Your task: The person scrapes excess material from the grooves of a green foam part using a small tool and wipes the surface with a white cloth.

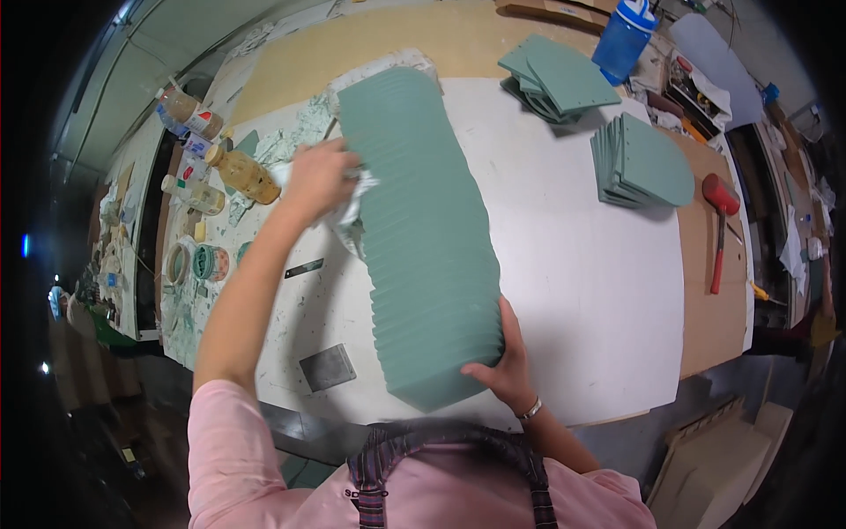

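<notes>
So, far left of the long row of flat sage-green boards [423,238], a few plastic bottles with amber and pale contents [242,175] are lined up along the paint-spattered edge of the white tabletop [590,291], with a couple of tape rolls [198,263] parked just below them. A small grey metal scraper blade [327,367] is left lying flat on the tabletop, near the lower left end of the row.

The left hand [319,179] is closed around a crumpled white rag [357,207], which is pressed against the left side of the row, up toward its far half. The row itself is stood on edge, boards packed face to face, and it's stretched from the top middle of the tabletop down toward the person's chest, leaning a bit to the right as it goes.

The right hand [507,361] is clamped on the near right corner of the row, thumb laid across the front board and fingers wrapped up its right side. A silver bracelet can be seen at that wrist.

Right of the row, a loose pile of matching green boards [560,78] is set by the far edge, with a blue plastic container [624,40] just beyond it. Another fanned stack of green boards [643,163] is placed further right, and a red-handled mallet [721,225] is laid on the bare wooden strip past that.
</notes>
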Demonstrator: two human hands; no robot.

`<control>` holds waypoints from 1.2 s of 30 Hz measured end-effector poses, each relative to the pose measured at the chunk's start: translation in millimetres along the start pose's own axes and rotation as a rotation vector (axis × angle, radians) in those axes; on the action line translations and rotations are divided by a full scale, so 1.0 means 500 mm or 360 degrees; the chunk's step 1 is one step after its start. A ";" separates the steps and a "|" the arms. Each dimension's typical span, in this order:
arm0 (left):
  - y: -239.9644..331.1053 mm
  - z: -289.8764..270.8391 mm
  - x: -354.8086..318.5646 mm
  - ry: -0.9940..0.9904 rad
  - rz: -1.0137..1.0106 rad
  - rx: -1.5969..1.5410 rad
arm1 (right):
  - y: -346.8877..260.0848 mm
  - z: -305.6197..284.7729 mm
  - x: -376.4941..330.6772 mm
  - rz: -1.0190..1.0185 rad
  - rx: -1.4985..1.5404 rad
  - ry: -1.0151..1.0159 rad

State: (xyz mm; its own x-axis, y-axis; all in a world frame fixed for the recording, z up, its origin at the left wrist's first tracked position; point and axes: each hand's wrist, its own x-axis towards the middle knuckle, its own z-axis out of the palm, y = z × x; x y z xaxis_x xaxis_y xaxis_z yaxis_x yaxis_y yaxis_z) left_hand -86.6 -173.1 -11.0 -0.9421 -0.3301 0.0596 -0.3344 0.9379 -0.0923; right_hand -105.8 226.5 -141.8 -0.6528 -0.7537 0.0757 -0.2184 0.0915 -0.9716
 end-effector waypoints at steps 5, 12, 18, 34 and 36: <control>0.030 -0.072 -0.097 0.0041 -0.0121 -0.0264 | -0.016 -0.003 0.004 0.0089 -0.0144 0.0015; 0.419 -0.035 -0.102 -0.0086 0.0884 -0.0489 | -0.030 0.000 0.006 0.0284 0.0050 -0.0025; 0.400 -0.024 -0.097 -0.0092 0.0915 -0.0247 | -0.012 -0.008 -0.001 0.0160 -0.0070 0.0086; 0.351 -0.067 -0.138 -0.0211 0.0743 -0.0259 | -0.030 -0.004 0.000 0.0120 -0.0179 0.0106; 0.395 -0.043 -0.139 -0.0067 0.0825 -0.0279 | -0.025 -0.009 0.001 0.0179 -0.0120 0.0052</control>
State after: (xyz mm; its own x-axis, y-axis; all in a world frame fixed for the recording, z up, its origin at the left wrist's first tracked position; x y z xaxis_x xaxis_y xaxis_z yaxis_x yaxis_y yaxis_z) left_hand -86.8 37.2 -12.0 -0.9838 0.1792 0.0102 0.1795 0.9814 0.0681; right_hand -106.6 228.2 -128.3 -0.6994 -0.7144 -0.0244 -0.1954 0.2239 -0.9548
